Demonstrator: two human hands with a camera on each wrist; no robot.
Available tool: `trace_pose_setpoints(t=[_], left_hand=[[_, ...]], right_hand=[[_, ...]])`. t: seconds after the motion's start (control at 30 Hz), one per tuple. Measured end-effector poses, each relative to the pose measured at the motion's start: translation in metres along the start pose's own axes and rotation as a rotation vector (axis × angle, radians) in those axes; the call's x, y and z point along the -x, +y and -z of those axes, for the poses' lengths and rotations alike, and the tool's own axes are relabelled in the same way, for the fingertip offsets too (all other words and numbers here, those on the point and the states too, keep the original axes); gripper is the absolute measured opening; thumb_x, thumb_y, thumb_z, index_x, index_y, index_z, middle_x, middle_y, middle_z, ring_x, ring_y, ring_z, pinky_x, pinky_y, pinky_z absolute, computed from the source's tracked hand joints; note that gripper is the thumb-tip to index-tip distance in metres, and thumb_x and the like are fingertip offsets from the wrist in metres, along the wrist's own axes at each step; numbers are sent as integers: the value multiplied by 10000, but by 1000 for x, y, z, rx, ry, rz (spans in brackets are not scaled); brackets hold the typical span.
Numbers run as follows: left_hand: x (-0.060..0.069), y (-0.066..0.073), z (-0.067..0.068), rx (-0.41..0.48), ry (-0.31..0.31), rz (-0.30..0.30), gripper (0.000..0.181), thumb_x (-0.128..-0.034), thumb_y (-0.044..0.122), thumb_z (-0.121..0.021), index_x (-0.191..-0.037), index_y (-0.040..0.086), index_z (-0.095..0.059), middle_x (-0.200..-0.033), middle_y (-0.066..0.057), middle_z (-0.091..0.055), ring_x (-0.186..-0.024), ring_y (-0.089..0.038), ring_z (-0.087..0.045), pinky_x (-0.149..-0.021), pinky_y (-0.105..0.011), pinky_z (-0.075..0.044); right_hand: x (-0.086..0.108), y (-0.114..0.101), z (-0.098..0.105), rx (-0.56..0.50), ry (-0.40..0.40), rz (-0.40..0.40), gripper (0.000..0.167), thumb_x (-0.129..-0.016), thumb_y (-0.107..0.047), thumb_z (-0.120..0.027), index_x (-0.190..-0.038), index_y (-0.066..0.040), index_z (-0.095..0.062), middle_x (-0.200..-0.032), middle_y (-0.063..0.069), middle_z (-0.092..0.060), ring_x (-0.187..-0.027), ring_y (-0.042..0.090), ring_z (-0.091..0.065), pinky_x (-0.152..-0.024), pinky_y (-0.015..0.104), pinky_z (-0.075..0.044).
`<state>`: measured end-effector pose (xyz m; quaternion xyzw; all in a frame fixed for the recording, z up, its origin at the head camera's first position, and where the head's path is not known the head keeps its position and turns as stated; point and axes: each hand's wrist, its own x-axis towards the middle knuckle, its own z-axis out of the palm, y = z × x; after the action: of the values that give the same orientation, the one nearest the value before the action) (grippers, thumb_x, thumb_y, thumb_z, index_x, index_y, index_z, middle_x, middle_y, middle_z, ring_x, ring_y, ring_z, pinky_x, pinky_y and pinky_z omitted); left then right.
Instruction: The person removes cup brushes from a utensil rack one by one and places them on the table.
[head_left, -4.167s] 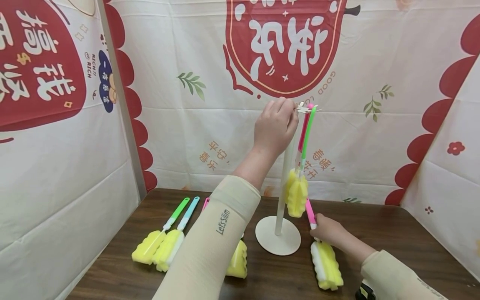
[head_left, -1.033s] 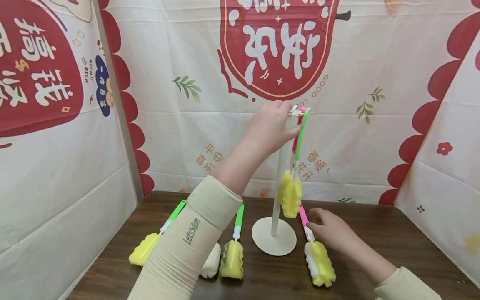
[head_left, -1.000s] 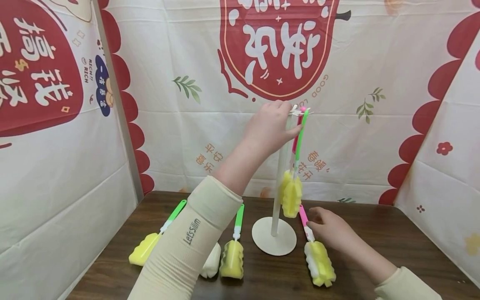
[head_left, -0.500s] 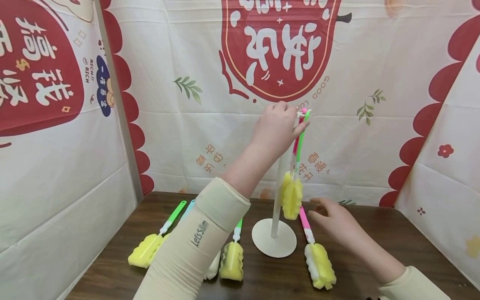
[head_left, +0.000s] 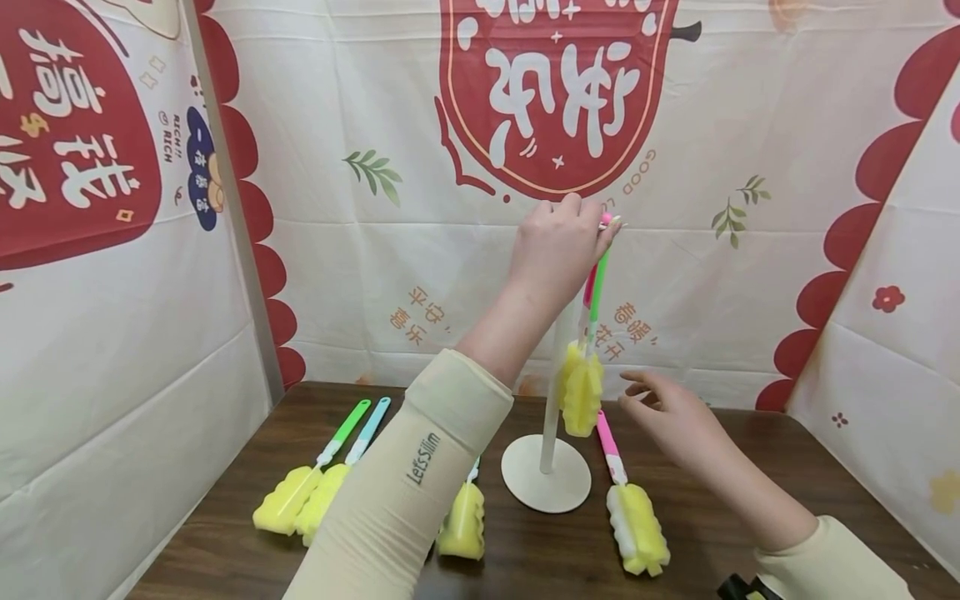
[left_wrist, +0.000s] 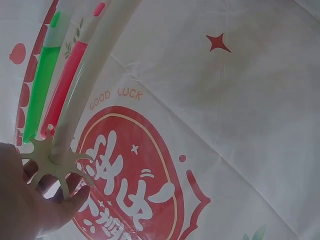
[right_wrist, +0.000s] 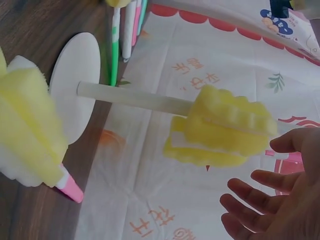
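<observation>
My left hand (head_left: 557, 254) grips the star-shaped hook ring (left_wrist: 46, 161) at the top of a white stand (head_left: 545, 492), its fingers curled round the ring's prongs. Two sponge bottle brushes hang from that ring, yellow sponges (head_left: 582, 396) down, one with a green handle (left_wrist: 42, 85), one with a red handle (left_wrist: 64, 90). My right hand (head_left: 675, 421) is held in the air to the right of the hanging sponges, fingers apart and holding nothing. Below it on the table lies a bottle brush with a pink handle (head_left: 611, 443) and a yellow-and-white sponge (head_left: 637, 527).
More bottle brushes lie on the dark wooden table (head_left: 720, 533) left of the stand: one with a green handle (head_left: 351, 423), one with a light blue handle (head_left: 372, 425), and a yellow sponge (head_left: 462, 523) partly behind my left sleeve. Printed cloth (head_left: 420, 250) walls surround the table.
Earlier my right hand held the pink-handled brush on the table; it has let go and risen, leaving the brush there. My left hand has stayed at the stand's top, its fingers shifting about the ring.
</observation>
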<state>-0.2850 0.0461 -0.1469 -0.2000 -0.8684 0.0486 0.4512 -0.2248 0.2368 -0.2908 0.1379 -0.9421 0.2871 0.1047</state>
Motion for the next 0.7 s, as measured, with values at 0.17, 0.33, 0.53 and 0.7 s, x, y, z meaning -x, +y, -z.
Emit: trace_pose_setpoints(t=[0.17,0.33,0.53,0.7], left_hand=[[-1,0,-2,21,20,10,367,-1006,459,-413,-1170,200,-615,-1063,55,-644,-867,-106,-586,-792,-174,-465],[-2,-1,-6,41,57,11,334,-1004,410,-412,-1141,193,-627,-1055,48,-651,-868,-117,-578,-766,-189,-456],[-2,-8,-8,152,50,16,316,-1004,396,-427,-1120,179,-624,-1098,46,-649,-922,-115,-570,-792,-176,-435],[0,-17,-8,321,24,36,302,-999,384,-441,-1110,163,-614,-1137,42,-640,-950,-122,-574,-859,-155,-423]], right_hand=[[-2,-5,2,-17,17,12,510,-992,-354,-525,-1372,-14,-499,-1186,194,-606,-1037,351,-586,-801,490,-519],[-4,-8,5,-46,40,40,490,-1000,-340,-516,-1373,-22,-503,-1188,188,-607,-1042,335,-584,-811,478,-503],[-6,-14,6,-67,73,57,482,-1002,-333,-512,-1374,-27,-508,-1202,182,-608,-1076,327,-563,-832,481,-485],[-7,-21,6,-92,104,93,451,-1002,-312,-529,-1361,-38,-530,-1194,173,-615,-1070,317,-567,-850,485,-476]])
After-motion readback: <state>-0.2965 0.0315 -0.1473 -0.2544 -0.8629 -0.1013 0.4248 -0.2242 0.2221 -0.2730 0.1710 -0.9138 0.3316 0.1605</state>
